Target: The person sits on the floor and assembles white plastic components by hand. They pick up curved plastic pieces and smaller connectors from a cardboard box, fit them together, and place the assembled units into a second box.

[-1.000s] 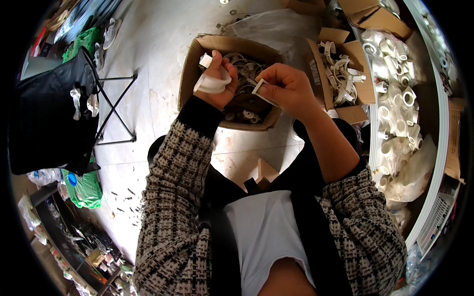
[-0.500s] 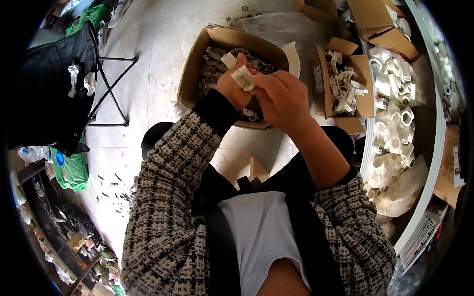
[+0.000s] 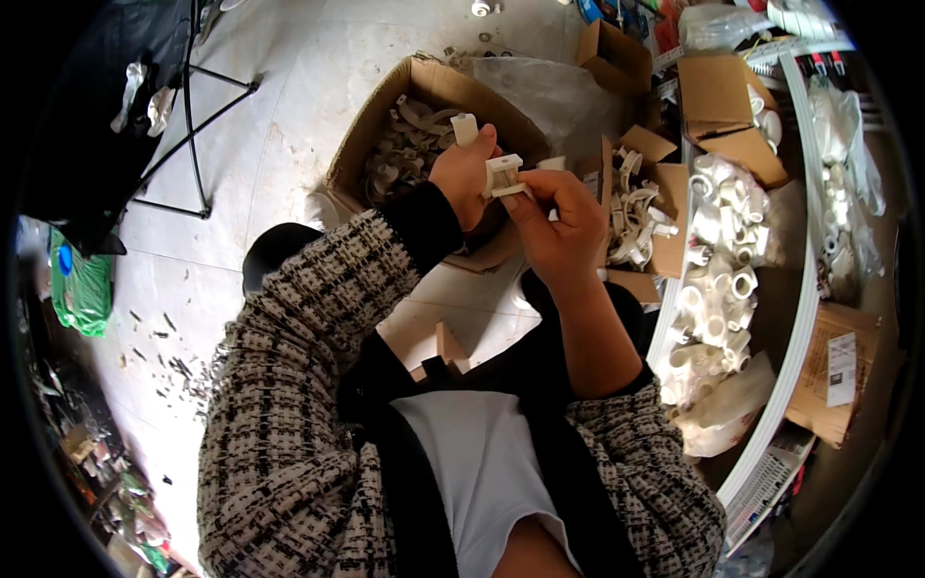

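Above an open cardboard box (image 3: 350,144) of loose white plastic fittings (image 3: 400,149), my two hands are close together. My right hand (image 3: 567,229) pinches a small white plastic bracket (image 3: 502,173) between thumb and fingers. The bracket has a flat end and an open middle, and its left side meets my left hand. In my left hand (image 3: 457,181), a white rectangular plastic piece (image 3: 464,128) stands up beside the thumb. My left fingers curl out of sight, so how they grip the bracket cannot be made out.
Right of the box stands a smaller carton (image 3: 665,217) of curved white clips. Beyond it, clear bags of white pipe fittings (image 3: 718,289) lie along a pale shelf edge (image 3: 776,414). A black folding chair (image 3: 87,125) is at the left; small dark bits (image 3: 173,366) litter the floor.
The view has shifted to the right. Both hands still hold the white pieces, and the bracket has been turned, its flat end now upward. My right hand has moved slightly lower.
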`<state>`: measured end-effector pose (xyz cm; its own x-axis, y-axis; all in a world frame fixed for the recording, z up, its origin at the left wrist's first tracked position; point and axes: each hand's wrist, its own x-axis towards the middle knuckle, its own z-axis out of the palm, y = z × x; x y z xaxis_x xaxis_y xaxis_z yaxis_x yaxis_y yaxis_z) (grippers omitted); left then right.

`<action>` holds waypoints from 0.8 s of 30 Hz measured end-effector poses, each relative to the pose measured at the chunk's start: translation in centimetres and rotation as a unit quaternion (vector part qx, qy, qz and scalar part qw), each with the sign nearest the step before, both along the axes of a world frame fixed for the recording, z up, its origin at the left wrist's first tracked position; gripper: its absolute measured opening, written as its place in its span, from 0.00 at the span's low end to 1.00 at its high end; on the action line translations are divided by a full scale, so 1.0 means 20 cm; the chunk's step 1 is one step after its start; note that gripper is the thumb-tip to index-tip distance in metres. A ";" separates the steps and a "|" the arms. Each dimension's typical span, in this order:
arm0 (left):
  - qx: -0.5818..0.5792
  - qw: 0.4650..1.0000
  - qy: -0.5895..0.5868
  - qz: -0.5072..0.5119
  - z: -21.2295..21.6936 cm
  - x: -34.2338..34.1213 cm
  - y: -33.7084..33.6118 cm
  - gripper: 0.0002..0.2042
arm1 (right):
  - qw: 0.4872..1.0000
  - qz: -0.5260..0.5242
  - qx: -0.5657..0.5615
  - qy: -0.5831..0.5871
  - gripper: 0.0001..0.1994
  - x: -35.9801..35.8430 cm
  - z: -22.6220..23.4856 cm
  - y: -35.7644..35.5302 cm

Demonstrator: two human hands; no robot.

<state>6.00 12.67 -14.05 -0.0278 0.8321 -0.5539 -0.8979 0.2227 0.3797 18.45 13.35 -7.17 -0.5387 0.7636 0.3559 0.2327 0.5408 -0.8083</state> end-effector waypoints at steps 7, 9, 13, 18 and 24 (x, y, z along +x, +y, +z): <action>0.279 0.898 0.339 0.025 -0.29 0.04 0.00 0.12 | 0.989 -0.030 -0.133 0.061 0.08 -0.05 -0.01 -0.06; 0.164 0.969 0.183 -0.035 -0.17 0.02 0.00 0.12 | 0.998 -0.018 -0.058 0.024 0.08 -0.05 0.01 -0.06; 0.112 0.983 0.038 -0.138 -0.08 -0.03 -0.04 0.12 | 0.988 0.049 -0.146 -0.014 0.09 -0.05 0.04 -0.07; 0.202 0.949 -0.173 -0.170 -0.01 -0.08 -0.09 0.08 | 0.991 0.093 0.081 -0.052 0.09 -0.05 0.08 -0.11; 0.081 0.972 -0.188 -0.112 0.17 -0.10 -0.13 0.08 | 0.979 0.119 0.163 -0.034 0.10 -0.09 0.15 -0.16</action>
